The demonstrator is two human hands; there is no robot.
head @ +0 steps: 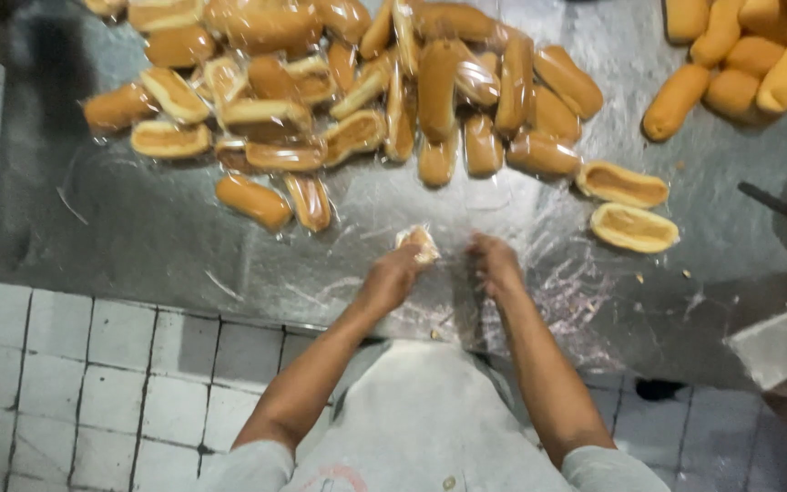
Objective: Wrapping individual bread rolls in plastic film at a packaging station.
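Note:
My left hand (395, 273) is closed around a small pale piece of bread (421, 241) above the front of the steel table (120, 237). My right hand (495, 262) sits just to its right, fingers curled over clear plastic film (557, 273) lying on the table; whether it grips the film is unclear. A big heap of wrapped, split bread rolls (348, 91) fills the far side. Two open rolls (628, 205) lie to the right of my hands.
A pile of whole golden rolls (740, 55) lies at the far right corner. A dark knife-like blade (781, 208) and a clear plastic box (781, 342) are at the right edge. White floor tiles (66, 383) show at left.

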